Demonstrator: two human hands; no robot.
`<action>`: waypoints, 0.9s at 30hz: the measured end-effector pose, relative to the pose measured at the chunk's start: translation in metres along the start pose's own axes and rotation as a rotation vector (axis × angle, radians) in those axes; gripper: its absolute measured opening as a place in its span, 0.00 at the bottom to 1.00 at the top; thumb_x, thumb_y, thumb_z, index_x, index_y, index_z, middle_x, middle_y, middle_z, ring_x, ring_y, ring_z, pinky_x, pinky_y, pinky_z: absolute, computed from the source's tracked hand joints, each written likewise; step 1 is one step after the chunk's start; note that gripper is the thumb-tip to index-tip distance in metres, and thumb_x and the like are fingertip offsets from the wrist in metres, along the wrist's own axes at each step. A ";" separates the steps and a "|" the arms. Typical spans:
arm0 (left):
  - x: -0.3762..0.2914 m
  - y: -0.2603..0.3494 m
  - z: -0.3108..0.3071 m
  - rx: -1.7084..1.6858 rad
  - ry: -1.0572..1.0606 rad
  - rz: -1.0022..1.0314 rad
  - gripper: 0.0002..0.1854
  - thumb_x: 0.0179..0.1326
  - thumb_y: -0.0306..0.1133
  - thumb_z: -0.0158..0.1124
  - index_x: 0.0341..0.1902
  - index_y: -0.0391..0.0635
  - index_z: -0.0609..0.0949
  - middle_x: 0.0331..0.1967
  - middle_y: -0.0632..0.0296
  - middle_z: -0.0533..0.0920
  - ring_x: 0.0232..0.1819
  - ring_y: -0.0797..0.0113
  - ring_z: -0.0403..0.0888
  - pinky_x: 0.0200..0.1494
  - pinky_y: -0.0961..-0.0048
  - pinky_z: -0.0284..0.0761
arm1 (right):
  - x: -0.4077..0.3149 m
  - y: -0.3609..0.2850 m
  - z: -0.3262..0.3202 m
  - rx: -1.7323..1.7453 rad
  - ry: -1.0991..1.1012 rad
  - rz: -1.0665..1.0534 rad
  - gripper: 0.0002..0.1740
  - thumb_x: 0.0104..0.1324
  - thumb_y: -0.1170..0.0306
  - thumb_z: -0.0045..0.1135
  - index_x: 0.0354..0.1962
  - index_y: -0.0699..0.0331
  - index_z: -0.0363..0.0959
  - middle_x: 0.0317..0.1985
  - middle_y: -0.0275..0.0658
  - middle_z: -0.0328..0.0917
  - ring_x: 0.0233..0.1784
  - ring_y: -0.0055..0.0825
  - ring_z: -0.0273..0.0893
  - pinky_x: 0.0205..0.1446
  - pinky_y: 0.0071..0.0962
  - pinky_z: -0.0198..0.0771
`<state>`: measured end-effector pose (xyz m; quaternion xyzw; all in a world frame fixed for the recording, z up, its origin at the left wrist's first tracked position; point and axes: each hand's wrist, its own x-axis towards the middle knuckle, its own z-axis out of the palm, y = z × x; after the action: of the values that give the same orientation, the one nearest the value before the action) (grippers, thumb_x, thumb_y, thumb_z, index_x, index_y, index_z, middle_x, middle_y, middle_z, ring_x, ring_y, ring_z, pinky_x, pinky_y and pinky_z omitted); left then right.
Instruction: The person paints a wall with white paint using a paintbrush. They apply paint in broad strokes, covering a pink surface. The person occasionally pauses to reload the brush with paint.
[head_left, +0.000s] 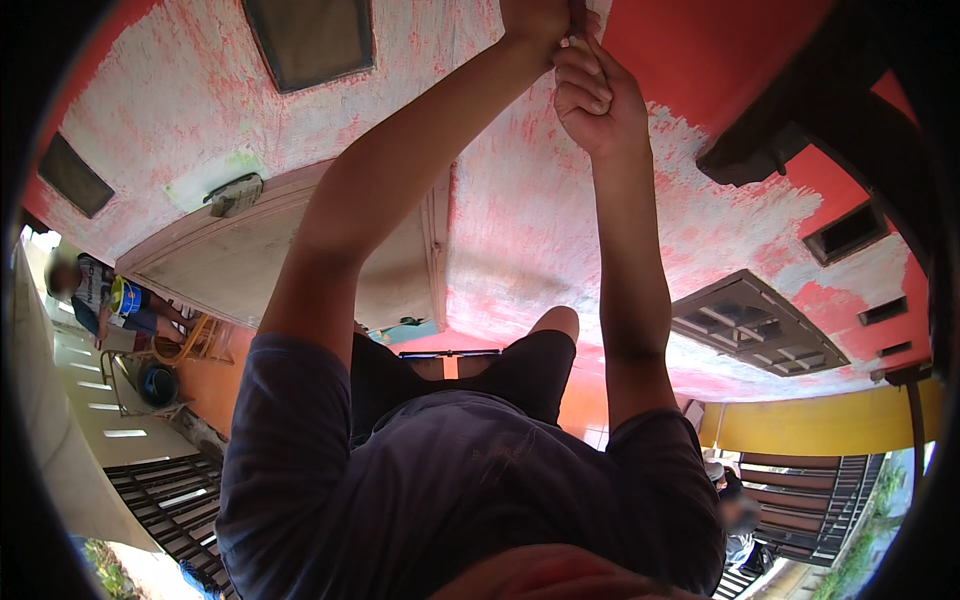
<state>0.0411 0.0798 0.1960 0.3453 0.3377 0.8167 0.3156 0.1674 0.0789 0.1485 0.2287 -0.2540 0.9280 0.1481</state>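
Note:
Both my arms are raised towards the wall (517, 225), which carries patchy red and pink paint over whitish scraped areas. My right hand (611, 101) is curled into a fist around a slim tan object (602, 103), mostly hidden by my fingers; its kind is unclear. Close against it, my left hand (536, 19) is cut off by the top edge, with its fingers largely out of sight. Pale flecks show where the hands meet. Solid red paint (675, 60) covers the wall right of my right hand.
A door (285, 255) lies below my left arm, with a grey box-like object (236, 196) above its frame. A paned window (761, 322) is at right; a dark beam (750, 150) juts in. A person with a blue bucket (129, 297) sits left, near a rattan chair (180, 345).

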 end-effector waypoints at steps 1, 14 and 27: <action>0.000 -0.007 0.001 -0.007 0.031 -0.003 0.12 0.70 0.33 0.64 0.33 0.38 0.81 0.22 0.54 0.83 0.20 0.62 0.82 0.20 0.66 0.78 | -0.001 0.000 -0.001 0.020 0.081 -0.045 0.12 0.83 0.69 0.37 0.45 0.65 0.69 0.28 0.33 0.64 0.16 0.14 0.57 0.15 0.15 0.54; 0.009 -0.010 0.002 -0.062 -0.041 0.025 0.12 0.71 0.32 0.63 0.30 0.40 0.81 0.21 0.56 0.82 0.18 0.64 0.80 0.20 0.68 0.76 | -0.004 -0.009 -0.002 0.013 0.153 -0.027 0.10 0.82 0.67 0.40 0.45 0.49 0.73 0.27 0.31 0.65 0.17 0.13 0.57 0.15 0.15 0.53; 0.014 -0.001 0.006 -0.027 0.040 -0.058 0.10 0.69 0.33 0.64 0.35 0.38 0.81 0.24 0.54 0.83 0.23 0.60 0.84 0.23 0.65 0.79 | 0.001 -0.005 0.013 0.045 0.117 -0.026 0.11 0.82 0.67 0.40 0.40 0.54 0.72 0.25 0.31 0.66 0.17 0.13 0.57 0.16 0.15 0.52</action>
<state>0.0381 0.0927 0.2034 0.3147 0.3428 0.8185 0.3370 0.1728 0.0761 0.1607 0.1806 -0.2208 0.9433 0.1697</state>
